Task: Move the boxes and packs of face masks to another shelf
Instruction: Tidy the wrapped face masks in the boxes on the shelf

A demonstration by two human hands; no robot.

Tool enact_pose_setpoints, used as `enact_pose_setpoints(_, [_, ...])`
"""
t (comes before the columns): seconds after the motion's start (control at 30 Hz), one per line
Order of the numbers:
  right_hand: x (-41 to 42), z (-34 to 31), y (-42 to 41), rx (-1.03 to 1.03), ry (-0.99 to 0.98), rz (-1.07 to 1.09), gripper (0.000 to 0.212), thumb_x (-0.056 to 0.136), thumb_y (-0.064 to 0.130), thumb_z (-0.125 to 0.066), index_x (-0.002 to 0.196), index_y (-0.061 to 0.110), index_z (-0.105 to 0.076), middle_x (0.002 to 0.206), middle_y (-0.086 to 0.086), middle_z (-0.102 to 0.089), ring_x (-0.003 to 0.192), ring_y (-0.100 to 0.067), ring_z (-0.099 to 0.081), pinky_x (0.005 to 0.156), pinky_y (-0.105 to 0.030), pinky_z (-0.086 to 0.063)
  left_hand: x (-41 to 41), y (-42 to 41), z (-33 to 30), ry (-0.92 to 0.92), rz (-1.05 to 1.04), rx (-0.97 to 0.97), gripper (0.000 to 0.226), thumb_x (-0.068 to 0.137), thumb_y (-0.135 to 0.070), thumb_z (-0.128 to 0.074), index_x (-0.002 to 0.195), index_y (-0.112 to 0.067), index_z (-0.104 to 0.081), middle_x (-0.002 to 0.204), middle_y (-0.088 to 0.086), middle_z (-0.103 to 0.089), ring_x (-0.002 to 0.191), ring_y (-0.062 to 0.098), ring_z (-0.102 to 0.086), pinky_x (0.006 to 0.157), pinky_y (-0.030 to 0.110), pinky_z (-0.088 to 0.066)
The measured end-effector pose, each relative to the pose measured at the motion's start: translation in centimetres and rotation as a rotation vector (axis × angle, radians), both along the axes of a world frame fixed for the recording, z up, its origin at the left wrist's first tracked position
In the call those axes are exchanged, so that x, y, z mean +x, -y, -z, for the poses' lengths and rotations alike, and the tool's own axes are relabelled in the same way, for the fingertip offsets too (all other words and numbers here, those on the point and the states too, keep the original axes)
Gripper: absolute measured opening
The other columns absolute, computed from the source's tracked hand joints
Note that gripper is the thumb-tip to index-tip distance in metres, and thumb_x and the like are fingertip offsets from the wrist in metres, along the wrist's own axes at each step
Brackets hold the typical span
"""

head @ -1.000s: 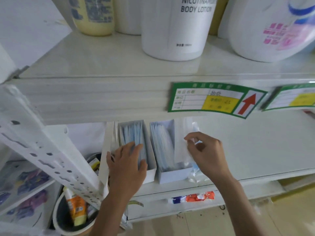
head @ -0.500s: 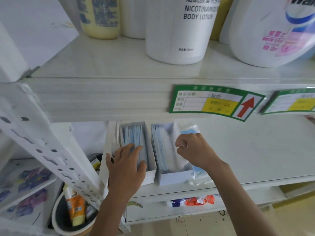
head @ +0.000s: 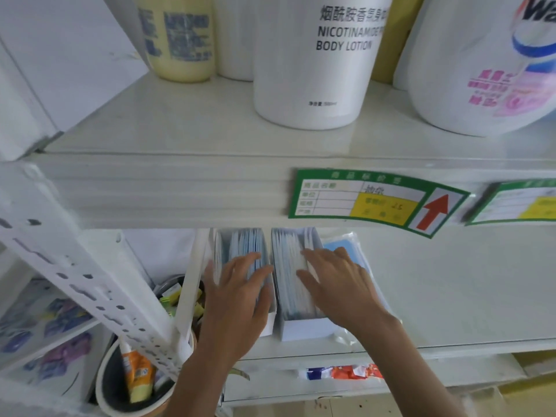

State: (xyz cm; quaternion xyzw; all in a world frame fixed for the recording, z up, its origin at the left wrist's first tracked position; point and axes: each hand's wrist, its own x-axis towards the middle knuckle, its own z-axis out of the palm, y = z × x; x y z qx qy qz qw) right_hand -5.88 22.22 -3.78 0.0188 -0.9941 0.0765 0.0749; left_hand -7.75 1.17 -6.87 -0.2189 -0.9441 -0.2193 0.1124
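Two open mask boxes side by side on lower shelf (head: 451,290): left hand (head: 237,299) spread flat over left box (head: 240,251), right hand (head: 340,287) spread over right box (head: 301,329). Clear mask pack (head: 346,245) just right. Upper-shelf bottle (head: 319,64) reads "NICOTINAMIDE BODY LOTION".

A small shop, by the look of its white metal shelving (head: 168,191); green price tags (head: 376,201) with yellow fields and a red arrow are clipped to the shelf edge; a body lotion bottle (head: 316,64), a yellow bottle (head: 180,37) and a detergent jug (head: 487,61) stand above; open boxes of masks (head: 288,278) sit below; a tub of tubes (head: 132,383) stands at the lower left.
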Motion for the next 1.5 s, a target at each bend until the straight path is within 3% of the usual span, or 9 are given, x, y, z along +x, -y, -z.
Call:
enact_pose_setpoints(0.1, [0.7, 1.1, 0.2, -0.070, 0.055, -0.140, 0.042, 0.099, 0.045, -0.049, 0.136, 0.027, -0.056, 0.147, 0.007, -0.054, 0.133, -0.022, -0.046, 0.105, -0.045, -0.037, 0.1, -2.3, -0.8, 0.024, 0.145, -0.039, 0.044, 0.101, -0.043, -0.027, 0.135, -0.036, -0.054, 0.140, -0.016, -0.056, 0.137, 0.011, -0.046, 0.122, 0.061, -0.014])
enact_pose_setpoints(0.3, [1.5, 2.2, -0.7, 0.018, -0.013, -0.038, 0.041, 0.085, 0.045, -0.066, 0.123, 0.029, -0.067, 0.138, 0.005, -0.062, 0.126, -0.027, -0.052, 0.102, -0.052, -0.037, 0.0, -2.3, -0.1, 0.069, 0.161, -0.078, 0.040, 0.100, -0.045, -0.035, 0.123, -0.034, -0.066, 0.136, -0.019, -0.059, 0.135, 0.005, -0.044, 0.125, 0.053, 0.000])
enact_pose_setpoints(0.53, [1.4, 2.1, -0.7, -0.047, -0.026, -0.070, 0.055, 0.067, 0.006, -0.063, 0.116, 0.029, -0.071, 0.136, 0.006, -0.062, 0.127, -0.026, -0.050, 0.105, -0.053, -0.035, -0.2, -2.3, -0.1, 0.100, 0.149, -0.017, 0.022, 0.097, -0.040, -0.056, 0.114, -0.033, -0.067, 0.136, -0.016, -0.053, 0.131, 0.005, -0.047, 0.126, 0.050, -0.005])
enact_pose_setpoints(0.7, [1.3, 2.8, -1.2, -0.113, -0.120, -0.018, 0.032, 0.081, 0.030, -0.053, 0.101, 0.030, -0.078, 0.115, 0.011, -0.070, 0.118, -0.019, -0.054, 0.103, -0.045, -0.033, -0.2, -2.2, 0.0, 0.107, 0.166, 0.049, 0.019, 0.095, -0.042, -0.054, 0.111, -0.034, -0.059, 0.128, -0.019, -0.053, 0.125, 0.005, -0.049, 0.123, 0.046, -0.018])
enact_pose_setpoints(0.8, [0.7, 2.9, -0.7, -0.091, -0.121, 0.004, 0.037, 0.088, 0.050, -0.047, 0.093, 0.031, -0.078, 0.107, 0.012, -0.070, 0.114, -0.021, -0.053, 0.099, -0.045, -0.032, -0.4, -2.2, -0.4, 0.139, 0.190, 0.129, 0.015, 0.092, -0.044, -0.057, 0.091, -0.031, -0.050, 0.106, -0.017, -0.052, 0.102, 0.010, -0.054, 0.099, 0.034, -0.042])
enact_pose_setpoints(1.03, [0.0, 3.1, 0.5, -0.061, 0.033, 0.113, 0.080, 0.083, 0.086, -0.025, 0.129, 0.031, -0.061, 0.129, 0.008, -0.062, 0.130, -0.024, -0.037, 0.100, -0.050, -0.033, -0.7, -1.6, -0.7, 0.212, 0.238, 0.227, 0.022, 0.091, -0.037, -0.064, 0.077, -0.032, -0.047, 0.105, -0.018, -0.050, 0.104, 0.005, -0.055, 0.089, 0.031, -0.047])
enact_pose_setpoints(1.27, [-0.1, 2.8, -0.2, -0.279, 0.112, 0.076, 0.065, 0.088, 0.044, -0.050, 0.148, 0.034, -0.027, 0.125, 0.010, -0.060, 0.133, -0.023, -0.031, 0.101, -0.046, -0.033, -0.8, -1.4, -0.6, 0.249, 0.213, 0.234, 0.028, 0.086, -0.027, -0.071, 0.079, -0.033, -0.046, 0.102, -0.018, -0.052, 0.103, 0.008, -0.057, 0.086, 0.033, -0.049])
enact_pose_setpoints(1.37, [0.2, 2.9, -0.6, -0.291, 0.096, 0.066, 0.060, 0.088, 0.028, -0.048, 0.147, 0.033, -0.034, 0.131, 0.009, -0.059, 0.134, -0.021, -0.027, 0.098, -0.045, -0.035, -0.9, -1.5, -0.5, 0.230, 0.227, 0.212, 0.018, 0.087, -0.031, -0.067, 0.092, -0.036, -0.051, 0.105, -0.021, -0.051, 0.104, 0.005, -0.054, 0.090, 0.035, -0.049])
enact_pose_setpoints(1.5, [0.4, 3.5, -0.6, -0.302, 0.034, 0.059, 0.044, 0.096, 0.035, -0.049, 0.140, 0.031, -0.052, 0.133, 0.010, -0.059, 0.135, -0.019, -0.025, 0.100, -0.043, -0.042, -0.9, -1.6, 0.0, 0.190, 0.233, 0.136, 0.024, 0.092, -0.036, -0.060, 0.115, -0.035, -0.062, 0.118, -0.024, -0.053, 0.118, 0.001, -0.048, 0.105, 0.033, -0.041])
